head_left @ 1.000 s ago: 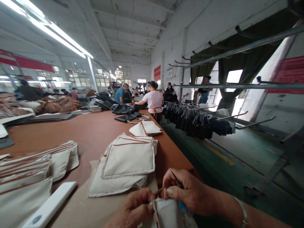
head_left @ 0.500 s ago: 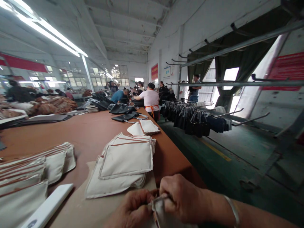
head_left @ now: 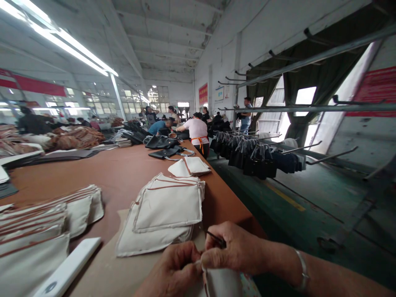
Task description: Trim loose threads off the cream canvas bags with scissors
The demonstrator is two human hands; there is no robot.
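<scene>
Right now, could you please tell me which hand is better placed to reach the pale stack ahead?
Probably the left hand: it looks nearer the pale stack, while the right hand holds a slim dark tool.

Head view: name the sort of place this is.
Likely a bag-making workshop: black bags hang from a metal rack, and flat cream pieces lie stacked on a large brown table.

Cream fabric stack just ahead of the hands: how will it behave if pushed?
Likely floppy: the cream stack ripples at its lower right corner. Its upper layers might slide over the lower ones, as they lie askew. Probably light: the layers look thin.
</scene>
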